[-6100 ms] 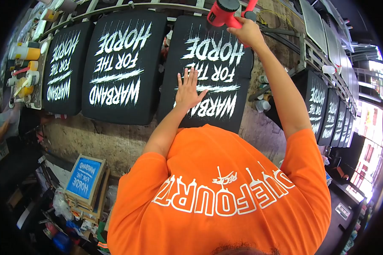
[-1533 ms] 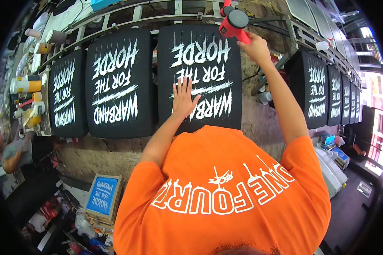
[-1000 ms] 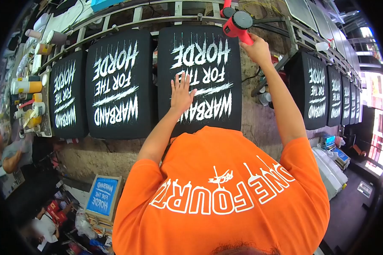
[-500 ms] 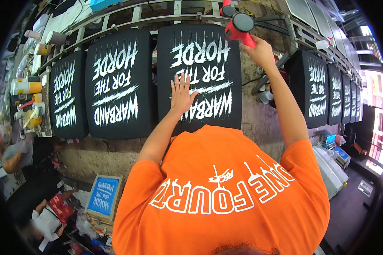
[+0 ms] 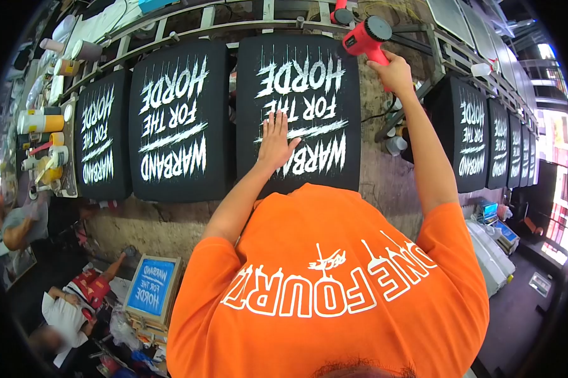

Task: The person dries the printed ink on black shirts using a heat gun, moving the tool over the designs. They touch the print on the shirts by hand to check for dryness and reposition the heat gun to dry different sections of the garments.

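Flat on the black printed fabric (image 5: 249, 75) in front of me lies my left hand (image 5: 274, 143), its fingers stretched out over the white lettering "FOR THE" and "WARBAND". My right hand (image 5: 395, 73) is wrapped round the handle of a red heat gun (image 5: 363, 40) with a dark round back cap. The heat gun is at the fabric's far right corner, its dark nozzle tilted down to the left toward the print. Whether the nozzle touches the fabric I cannot tell.
More black printed panels (image 5: 218, 94) line up on both sides. A metal rail (image 5: 208, 30) runs behind, with a second red tool (image 5: 341, 15) near it. Ink containers (image 5: 41, 123) stand left. A framed blue screen (image 5: 150, 286) is lower left, near other people (image 5: 67, 318).
My right hand has shifted the heat gun slightly right, and its nozzle now points more to the left. My left hand stays on the fabric. A person at lower left has moved.
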{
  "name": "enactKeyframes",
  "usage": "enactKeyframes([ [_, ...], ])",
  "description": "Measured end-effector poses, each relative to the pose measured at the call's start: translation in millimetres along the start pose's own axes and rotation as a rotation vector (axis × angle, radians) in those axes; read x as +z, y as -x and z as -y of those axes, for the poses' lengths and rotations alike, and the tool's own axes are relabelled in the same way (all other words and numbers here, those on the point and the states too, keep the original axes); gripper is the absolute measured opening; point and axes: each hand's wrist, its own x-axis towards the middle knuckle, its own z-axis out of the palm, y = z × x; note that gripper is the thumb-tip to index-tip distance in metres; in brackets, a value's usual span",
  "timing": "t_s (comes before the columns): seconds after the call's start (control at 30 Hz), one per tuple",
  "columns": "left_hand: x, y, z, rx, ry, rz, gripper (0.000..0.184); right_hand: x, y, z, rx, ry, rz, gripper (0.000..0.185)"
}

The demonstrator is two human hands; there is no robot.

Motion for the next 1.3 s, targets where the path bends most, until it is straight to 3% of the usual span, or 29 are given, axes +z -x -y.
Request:
enactKeyframes([
  [0.13, -2, 8, -5, 0.019, -0.022, -0.012, 0.086, -7, 12, -6, -0.072, 0.096, 0.018, 0.066],
  [0.2, -4, 10, -5, 0.023, -0.032, 0.050, 0.085, -24, 31, 8, 0.073, 0.009, 0.177, 0.064],
  [0.33, -3, 13, 0, 0.044, -0.038, 0.053, 0.085, -30, 51, 4, 0.055, 0.015, 0.146, 0.061],
  [0.43, 0, 11, 2, 0.011, -0.035, 0.016, 0.085, -29, 62, -8, -0.107, 0.109, 0.030, 0.061],
  [0.53, -2, 5, -1, -0.026, -0.097, -0.022, 0.085, -34, 72, -7, 0.073, -0.066, 0.171, 0.064],
  [0.6, -4, 0, -4, -0.054, -0.094, -0.025, 0.084, -19, 68, -25, -0.149, 0.068, 0.020, 0.064],
  [0.7, -8, -6, -5, -0.134, -0.141, 0.028, 0.081, -8, 66, -34, -0.281, 0.101, -0.085, 0.063],
  [0.73, -9, -7, -4, -0.133, -0.143, 0.027, 0.081, -11, 66, -36, -0.281, 0.100, -0.087, 0.063],
  [0.8, -7, -6, -3, -0.135, -0.177, 0.049, 0.082, -31, 87, -10, 0.086, -0.060, 0.210, 0.062],
  [0.93, -8, 0, -4, -0.165, -0.166, 0.056, 0.082, -31, 124, -4, 0.038, -0.046, 0.178, 0.062],
  [1.13, -8, 8, 3, -0.147, -0.156, 0.029, 0.086, -37, 149, -3, 0.102, 0.023, 0.321, 0.065],
  [1.2, -6, 12, 3, -0.151, -0.155, 0.019, 0.087, -27, 152, -11, -0.216, 0.076, 0.133, 0.065],
  [1.23, -6, 14, 4, -0.159, -0.154, 0.007, 0.087, -27, 151, -16, -0.216, 0.074, 0.132, 0.065],
  [1.3, -8, 19, 5, -0.162, -0.160, 0.006, 0.087, -39, 157, 3, -0.021, 0.047, 0.292, 0.066],
])
